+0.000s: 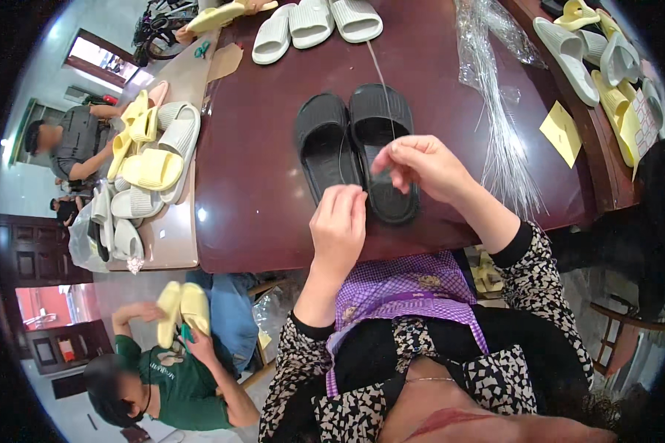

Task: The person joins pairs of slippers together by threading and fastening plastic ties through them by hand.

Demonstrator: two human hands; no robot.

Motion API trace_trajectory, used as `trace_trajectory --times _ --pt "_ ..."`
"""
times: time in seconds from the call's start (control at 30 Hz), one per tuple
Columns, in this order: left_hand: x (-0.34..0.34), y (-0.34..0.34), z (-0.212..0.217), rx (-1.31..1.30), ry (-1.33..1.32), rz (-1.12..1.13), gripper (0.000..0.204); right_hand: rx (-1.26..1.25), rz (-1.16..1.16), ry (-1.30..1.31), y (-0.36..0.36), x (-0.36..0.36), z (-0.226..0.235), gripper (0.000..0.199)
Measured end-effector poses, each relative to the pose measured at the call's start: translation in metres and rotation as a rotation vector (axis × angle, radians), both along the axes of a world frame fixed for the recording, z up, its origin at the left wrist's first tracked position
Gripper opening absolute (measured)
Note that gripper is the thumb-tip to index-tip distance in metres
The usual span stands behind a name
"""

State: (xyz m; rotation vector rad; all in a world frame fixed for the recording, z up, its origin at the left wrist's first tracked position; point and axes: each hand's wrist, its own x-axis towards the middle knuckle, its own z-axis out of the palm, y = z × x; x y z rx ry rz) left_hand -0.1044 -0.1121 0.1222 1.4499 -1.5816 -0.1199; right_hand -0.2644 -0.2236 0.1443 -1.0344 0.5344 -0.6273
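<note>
Two pinching hands' fingers (380, 159) on thin strand (380, 70) above black slippers (355, 148).

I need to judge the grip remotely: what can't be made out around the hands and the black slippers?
Head view only:
- Front of the black slippers: covered by both hands.
- Thin clear strand: too fine to trace past the right hand.
- Left hand: back faces the camera, its pinch is hidden.
- Clear strand bundle: individual strands blur.
</note>
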Motion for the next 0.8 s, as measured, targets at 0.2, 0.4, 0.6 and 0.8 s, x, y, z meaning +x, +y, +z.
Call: trace_trajectory --times 0.2,0.4,0.6,0.8 --pt "0.001 0.04 -0.017 0.006 -0.235 0.071 0.012 0.196 0.159 0.275 0.031 -0.005 -0.016 0.025" --pt "0.0 0.066 -0.023 0.072 -0.23 0.039 0.014 0.456 0.179 0.331 0.058 -0.011 -0.029 0.024" --pt "0.007 0.056 -0.027 0.083 -0.228 -0.018 0.015 0.568 0.159 0.342 0.064 -0.011 -0.034 0.025" --pt "0.004 0.036 -0.031 0.062 -0.273 -0.11 0.013 0.435 0.089 0.398 0.038 -0.009 -0.033 0.025"
